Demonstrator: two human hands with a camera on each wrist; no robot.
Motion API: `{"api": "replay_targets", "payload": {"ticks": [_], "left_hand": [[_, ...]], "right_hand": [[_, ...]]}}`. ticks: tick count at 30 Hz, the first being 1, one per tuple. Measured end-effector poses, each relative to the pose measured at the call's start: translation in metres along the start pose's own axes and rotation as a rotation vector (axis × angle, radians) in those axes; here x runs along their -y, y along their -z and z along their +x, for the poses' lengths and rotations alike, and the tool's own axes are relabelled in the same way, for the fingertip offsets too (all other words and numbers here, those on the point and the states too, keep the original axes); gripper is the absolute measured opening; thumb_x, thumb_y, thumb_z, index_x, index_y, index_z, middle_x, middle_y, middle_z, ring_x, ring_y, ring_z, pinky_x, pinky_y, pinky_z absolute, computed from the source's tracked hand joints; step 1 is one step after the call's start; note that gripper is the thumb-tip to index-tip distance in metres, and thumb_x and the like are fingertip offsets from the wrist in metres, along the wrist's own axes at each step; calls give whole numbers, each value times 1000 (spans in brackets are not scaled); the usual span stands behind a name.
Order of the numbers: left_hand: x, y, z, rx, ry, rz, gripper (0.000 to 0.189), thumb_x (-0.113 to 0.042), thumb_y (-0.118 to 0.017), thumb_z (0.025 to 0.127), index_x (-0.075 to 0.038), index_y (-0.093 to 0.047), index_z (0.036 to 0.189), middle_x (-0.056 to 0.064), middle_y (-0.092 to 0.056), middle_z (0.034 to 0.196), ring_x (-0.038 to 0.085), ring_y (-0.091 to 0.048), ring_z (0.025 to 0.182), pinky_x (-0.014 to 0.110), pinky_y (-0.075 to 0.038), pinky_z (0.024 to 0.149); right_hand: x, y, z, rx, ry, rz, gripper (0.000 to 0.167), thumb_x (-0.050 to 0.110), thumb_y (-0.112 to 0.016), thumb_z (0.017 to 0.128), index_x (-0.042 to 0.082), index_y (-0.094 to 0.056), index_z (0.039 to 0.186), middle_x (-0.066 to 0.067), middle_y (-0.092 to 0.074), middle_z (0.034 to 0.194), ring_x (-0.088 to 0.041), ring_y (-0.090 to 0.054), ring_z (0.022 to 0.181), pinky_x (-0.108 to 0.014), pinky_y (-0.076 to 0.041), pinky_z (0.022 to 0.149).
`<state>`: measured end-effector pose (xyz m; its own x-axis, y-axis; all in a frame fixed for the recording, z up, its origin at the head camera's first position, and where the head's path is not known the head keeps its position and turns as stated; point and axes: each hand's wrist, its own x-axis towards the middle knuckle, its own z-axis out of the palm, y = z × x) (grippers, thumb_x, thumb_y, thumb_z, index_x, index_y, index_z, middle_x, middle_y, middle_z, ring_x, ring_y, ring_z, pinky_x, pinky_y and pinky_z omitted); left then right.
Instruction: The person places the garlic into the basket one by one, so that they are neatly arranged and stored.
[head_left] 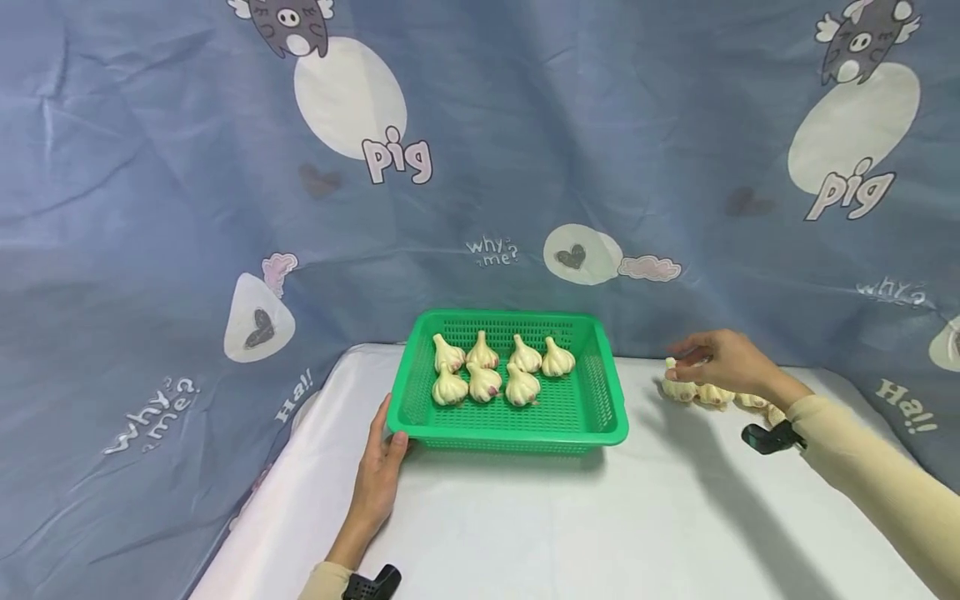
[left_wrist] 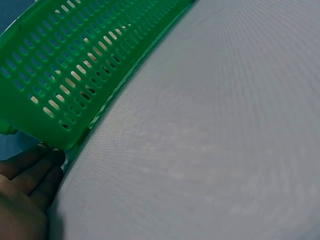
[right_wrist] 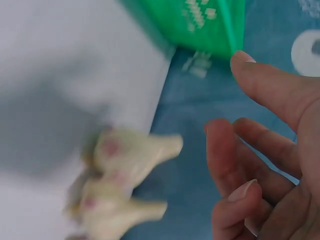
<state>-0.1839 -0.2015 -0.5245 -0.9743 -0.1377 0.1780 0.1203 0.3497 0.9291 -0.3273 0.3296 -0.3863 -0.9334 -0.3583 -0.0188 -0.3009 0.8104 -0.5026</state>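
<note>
Grip of the left hand [head_left: 378, 471]: spread, fingers nearly straight, touching the basket [head_left: 510, 435] at its 8 o'clock corner. The basket, green and slotted, stands on the white desk [head_left: 487, 525] and contains garlic [head_left: 484, 382], seven bulbs, four in the far row and three in the near. At 3 o'clock from the basket, the right hand [head_left: 723, 360] has its grip spread, thumb apart from loosely bent fingers, close over loose garlic [head_left: 715, 395], a row on the desk running between 3 and 4 o'clock.
</note>
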Motion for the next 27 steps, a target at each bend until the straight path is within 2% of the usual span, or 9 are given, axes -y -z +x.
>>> {"api": "replay_targets", "payload": {"ticks": [3, 6, 9, 13, 18, 23, 27], "left_hand": [[1, 1, 1, 3, 4, -2, 62, -31, -45, 116, -40, -17, 171, 5, -22, 177, 38, -26, 161, 69, -19, 128], [1, 1, 2, 11, 4, -21, 62, -30, -44, 116, -41, -16, 170, 4, -22, 178, 37, -30, 160, 66, -22, 128], [0, 1, 2, 19, 2, -33, 62, -29, -44, 116, -40, -16, 170, 3, -21, 178, 36, -32, 159, 65, -23, 128], [0, 1, 1, 18, -6, -12, 62, -28, -44, 116, -38, -15, 171, 5, -21, 177, 38, -34, 158, 67, -25, 126], [0, -1, 2, 11, -10, -16, 62, -26, -44, 116, -39, -17, 171, 4, -24, 176, 38, -40, 154, 66, -26, 126], [0, 0, 1, 16, -7, -12, 62, -26, -44, 116, -39, -16, 171, 5, -26, 176, 37, -44, 151, 66, -28, 125], [-1, 0, 2, 13, -6, -17, 62, -27, -44, 116, -35, -17, 171, 5, -25, 176, 37, -40, 154, 66, -26, 125]], "right_hand": [[-20, 7, -19, -29, -22, -51, 53, 45, -85, 90, 6, -77, 125, -3, -82, 102, -26, -77, 98, -45, -58, 83], [-40, 13, -38, -58, -36, -99, 52, 43, -85, 91, 3, -76, 124, -9, -82, 104, -31, -77, 96, -52, -59, 81], [-60, 20, -58, -68, -82, -147, 58, 45, -85, 91, 0, -74, 126, -18, -80, 111, -33, -78, 93, -54, -60, 79], [-84, 25, -83, -69, -174, -194, 69, 49, -83, 91, -4, -68, 132, -28, -73, 124, -43, -75, 98, -57, -59, 75], [-111, 26, -109, -74, -239, -250, 74, 49, -82, 91, -8, -63, 134, -36, -66, 130, -53, -70, 104, -60, -57, 70], [-130, 16, -121, -45, -313, -233, 83, 56, -77, 93, -10, -57, 138, -38, -63, 134, -59, -66, 108, -63, -54, 69], [-139, 4, -124, -43, -336, -204, 88, 60, -74, 95, -11, -51, 141, -39, -63, 131, -65, -62, 110, -66, -53, 71]]}}
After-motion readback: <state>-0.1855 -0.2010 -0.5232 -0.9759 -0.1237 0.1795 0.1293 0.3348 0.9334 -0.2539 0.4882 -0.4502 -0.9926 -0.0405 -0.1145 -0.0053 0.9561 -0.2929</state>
